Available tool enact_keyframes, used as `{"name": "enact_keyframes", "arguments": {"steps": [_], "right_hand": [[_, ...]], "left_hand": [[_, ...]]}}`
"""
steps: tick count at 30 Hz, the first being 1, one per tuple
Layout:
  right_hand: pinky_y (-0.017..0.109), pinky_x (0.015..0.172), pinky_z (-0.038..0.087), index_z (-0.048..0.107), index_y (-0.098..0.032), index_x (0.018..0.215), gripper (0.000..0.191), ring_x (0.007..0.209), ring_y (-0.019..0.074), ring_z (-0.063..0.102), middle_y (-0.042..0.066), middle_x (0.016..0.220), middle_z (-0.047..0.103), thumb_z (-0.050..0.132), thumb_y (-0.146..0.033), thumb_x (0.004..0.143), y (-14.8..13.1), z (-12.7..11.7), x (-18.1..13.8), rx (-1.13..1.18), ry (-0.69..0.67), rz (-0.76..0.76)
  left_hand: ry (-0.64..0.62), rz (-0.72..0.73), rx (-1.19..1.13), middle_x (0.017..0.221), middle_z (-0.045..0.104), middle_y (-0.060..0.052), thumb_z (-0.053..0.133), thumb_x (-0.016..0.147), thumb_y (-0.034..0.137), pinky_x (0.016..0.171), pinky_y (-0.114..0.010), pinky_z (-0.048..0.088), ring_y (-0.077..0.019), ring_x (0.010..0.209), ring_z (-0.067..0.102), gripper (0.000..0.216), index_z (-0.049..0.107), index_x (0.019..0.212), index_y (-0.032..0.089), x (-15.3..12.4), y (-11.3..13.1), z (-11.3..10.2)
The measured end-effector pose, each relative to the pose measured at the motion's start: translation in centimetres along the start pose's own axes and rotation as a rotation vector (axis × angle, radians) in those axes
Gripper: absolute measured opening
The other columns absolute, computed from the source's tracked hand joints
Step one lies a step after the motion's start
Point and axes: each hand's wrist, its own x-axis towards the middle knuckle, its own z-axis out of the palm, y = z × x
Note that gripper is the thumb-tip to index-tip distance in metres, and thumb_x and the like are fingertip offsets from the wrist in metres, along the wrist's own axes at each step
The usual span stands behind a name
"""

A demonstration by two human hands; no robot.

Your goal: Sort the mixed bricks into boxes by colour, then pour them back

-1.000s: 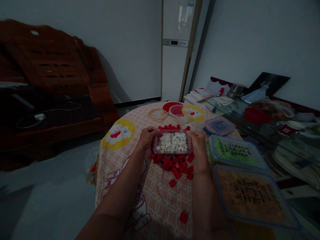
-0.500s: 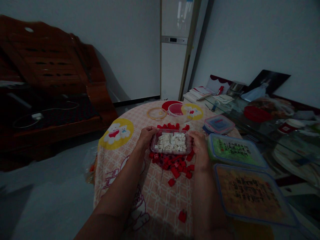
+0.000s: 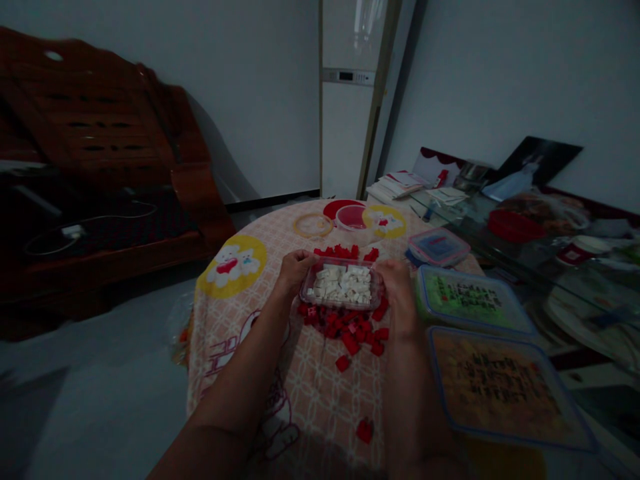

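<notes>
A clear plastic container (image 3: 340,306) is held between my two hands, low over the table. Inside it lie many small white pieces (image 3: 343,284). My left hand (image 3: 296,268) grips its left end, fingers closed on the rim. At the right end, my right hand (image 3: 395,279) is closed on the other side; some of its fingers are hidden. Small red block-like pieces (image 3: 351,341) are scattered in front of and under the container, and more red pieces (image 3: 343,251) lie behind it. One red piece (image 3: 365,431) sits alone nearer to me.
On the patterned tablecloth (image 3: 320,400), lidded boxes stand to the right: a green one (image 3: 470,301), an orange-brown one (image 3: 505,393) and a smaller blue one (image 3: 439,247). Round lids (image 3: 313,225) lie at the back. A cluttered glass table (image 3: 480,230) adjoins on the right; a wooden bench (image 3: 95,147) stands left.
Almost nothing differs. Both hands keep hold of the container in the same place, and the view has shifted very slightly.
</notes>
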Motion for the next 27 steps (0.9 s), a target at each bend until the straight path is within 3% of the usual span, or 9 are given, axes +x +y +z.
{"name": "enact_keyframes", "arguments": {"steps": [4,6,10,15,19,27], "right_hand": [[0.032,0.06,0.036,0.055,-0.025,0.051,0.015,0.058,0.0174,0.05,0.003,0.055,0.058,0.059,-0.03,0.064,-1.3,0.0,0.3,-0.308,0.09,-0.111],[0.033,0.062,0.034,0.052,-0.026,0.048,0.018,0.058,0.0177,0.048,0.003,0.052,0.054,0.06,-0.027,0.064,-1.5,0.0,0.2,-0.341,0.123,-0.165],[0.034,0.061,0.034,0.052,-0.026,0.046,0.019,0.056,0.0179,0.044,0.001,0.048,0.049,0.062,-0.028,0.062,-1.4,-0.1,0.1,-0.235,0.118,-0.182],[0.031,0.059,0.038,0.062,-0.021,0.053,0.018,0.056,0.0156,0.049,0.0,0.052,0.055,0.059,-0.034,0.065,-1.5,-0.3,0.1,-0.224,0.039,-0.044],[0.029,0.056,0.042,0.07,-0.02,0.063,0.017,0.059,0.017,0.056,0.0,0.059,0.064,0.062,-0.035,0.063,-1.2,0.1,-0.1,-0.042,0.056,0.027],[0.031,0.058,0.046,0.066,-0.021,0.064,0.012,0.061,0.0183,0.058,0.001,0.062,0.066,0.069,-0.032,0.06,0.9,0.9,0.3,0.191,0.143,0.154]], "left_hand": [[0.001,0.083,0.041,0.052,0.064,-0.001,0.076,0.052,0.031,0.045,-0.02,0.037,-0.0098,0.044,0.051,0.022,0.062,0.058,0.015,0.2,-0.3,0.0],[0.016,0.108,0.076,0.052,0.063,-0.001,0.076,0.053,0.031,0.045,-0.02,0.035,-0.0095,0.044,0.05,0.021,0.063,0.058,0.015,0.4,-0.4,-0.1],[0.043,0.129,0.122,0.051,0.063,-0.001,0.077,0.055,0.031,0.045,-0.02,0.034,-0.0091,0.044,0.049,0.02,0.065,0.058,0.015,0.6,-0.7,-0.3],[0.025,0.08,0.093,0.053,0.064,-0.001,0.077,0.056,0.032,0.045,-0.021,0.036,-0.0099,0.044,0.05,0.021,0.066,0.06,0.015,0.4,-0.5,-0.4],[-0.027,0.041,0.029,0.051,0.062,0.001,0.081,0.056,0.037,0.045,-0.02,0.036,-0.0087,0.043,0.048,0.027,0.068,0.063,0.015,0.2,-0.3,-0.6],[-0.209,-0.102,-0.127,0.069,0.074,-0.007,0.087,0.055,0.039,0.053,-0.023,0.047,-0.0151,0.057,0.063,0.041,0.077,0.083,0.012,-0.1,0.2,-1.8]]}}
